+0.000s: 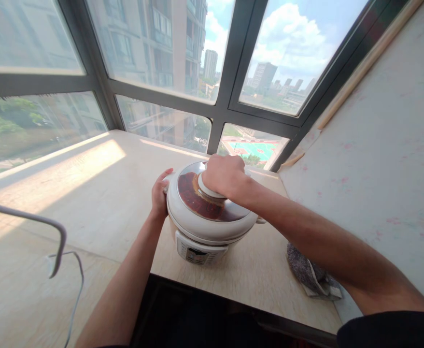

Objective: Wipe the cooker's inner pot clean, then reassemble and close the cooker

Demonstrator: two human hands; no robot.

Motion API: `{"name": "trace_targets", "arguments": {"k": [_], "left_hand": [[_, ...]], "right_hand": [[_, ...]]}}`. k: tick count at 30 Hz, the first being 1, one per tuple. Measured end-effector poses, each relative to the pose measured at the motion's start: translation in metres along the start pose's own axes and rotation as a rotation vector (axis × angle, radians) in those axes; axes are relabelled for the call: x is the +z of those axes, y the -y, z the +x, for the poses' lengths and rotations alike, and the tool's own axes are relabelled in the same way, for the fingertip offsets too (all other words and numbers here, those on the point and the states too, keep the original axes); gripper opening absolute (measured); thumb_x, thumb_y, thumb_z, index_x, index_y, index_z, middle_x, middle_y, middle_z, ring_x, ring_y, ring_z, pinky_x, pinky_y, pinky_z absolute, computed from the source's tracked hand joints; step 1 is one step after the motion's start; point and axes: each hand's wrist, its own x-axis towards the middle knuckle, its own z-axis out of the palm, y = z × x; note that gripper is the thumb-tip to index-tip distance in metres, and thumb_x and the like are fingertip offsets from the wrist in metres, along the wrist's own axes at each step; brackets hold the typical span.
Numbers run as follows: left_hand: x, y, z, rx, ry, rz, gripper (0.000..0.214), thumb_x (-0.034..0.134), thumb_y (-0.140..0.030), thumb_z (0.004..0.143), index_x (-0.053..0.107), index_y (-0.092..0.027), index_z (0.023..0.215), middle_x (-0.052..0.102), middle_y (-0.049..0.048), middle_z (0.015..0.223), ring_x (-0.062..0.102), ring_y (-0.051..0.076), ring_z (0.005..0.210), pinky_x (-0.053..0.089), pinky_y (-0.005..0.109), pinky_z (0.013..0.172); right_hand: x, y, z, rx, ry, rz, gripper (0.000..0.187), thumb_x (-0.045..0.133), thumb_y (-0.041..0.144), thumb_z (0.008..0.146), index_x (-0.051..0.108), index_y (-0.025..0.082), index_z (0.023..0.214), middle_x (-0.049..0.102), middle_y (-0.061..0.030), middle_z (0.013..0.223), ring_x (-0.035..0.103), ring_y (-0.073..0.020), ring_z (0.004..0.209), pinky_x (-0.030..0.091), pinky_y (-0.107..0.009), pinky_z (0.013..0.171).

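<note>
A white electric cooker (183, 220) stands on the pale marbled sill, its control panel (201, 253) facing me. The lid (193, 198) sits on top, with a dark reddish-brown patch showing through or on its surface. My right hand (224, 174) is closed over the lid's knob (210, 193), fingers curled and mostly hidden from me. At the cooker's left side, my left hand (159, 193) wraps round the side handle (166, 185). On the opposite side a second handle (261, 221) sticks out from under my right forearm.
A grey cloth (311, 273) lies on the sill at right, beside the papered wall (386, 159). Grey-framed windows (222, 116) rise behind the cooker. On the left are a curved grey bar (58, 229) and a thin cable (79, 275). The sill's front edge (241, 309) drops to darkness.
</note>
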Motion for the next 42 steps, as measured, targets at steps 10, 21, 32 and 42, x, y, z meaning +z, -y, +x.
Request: {"name": "trace_targets", "arguments": {"k": [10,21,32,42], "left_hand": [[-0.001,-0.003,-0.002,-0.016,0.028,0.02,0.046,0.069,-0.038,0.071,0.069,-0.018,0.112,0.074,0.0051,0.096,0.068,0.022,0.081,0.054,0.032,0.074],[-0.004,-0.009,0.001,-0.052,-0.003,0.076,0.047,0.069,-0.037,0.066,0.069,-0.017,0.108,0.074,0.0043,0.093,0.068,0.019,0.074,0.053,0.03,0.068],[0.001,-0.007,0.0,-0.025,-0.014,0.064,0.044,0.067,-0.038,0.068,0.069,-0.017,0.107,0.073,0.0037,0.085,0.067,0.019,0.07,0.052,0.029,0.064],[-0.003,-0.006,0.001,-0.022,-0.023,0.082,0.045,0.068,-0.037,0.066,0.07,-0.017,0.107,0.073,0.0048,0.088,0.067,0.02,0.073,0.052,0.03,0.066]], "right_hand": [[0.021,-0.009,-0.021,0.039,-0.29,0.024,0.037,0.046,0.037,0.097,0.065,0.01,0.114,0.071,-0.0209,0.108,0.071,-0.0287,0.096,0.054,-0.035,0.076],[0.013,-0.021,-0.021,-0.13,-0.224,0.035,0.039,0.042,0.036,0.098,0.065,0.012,0.119,0.066,-0.0192,0.117,0.069,-0.0279,0.097,0.054,-0.038,0.081],[0.02,-0.044,-0.008,-0.375,-0.269,0.053,0.036,0.051,0.044,0.094,0.067,0.015,0.108,0.068,-0.0145,0.111,0.067,-0.0269,0.093,0.047,-0.034,0.075],[0.02,-0.052,-0.002,-0.467,-0.271,0.058,0.033,0.053,0.043,0.094,0.069,0.017,0.105,0.069,-0.0096,0.109,0.065,-0.0226,0.091,0.04,-0.031,0.071]]}}
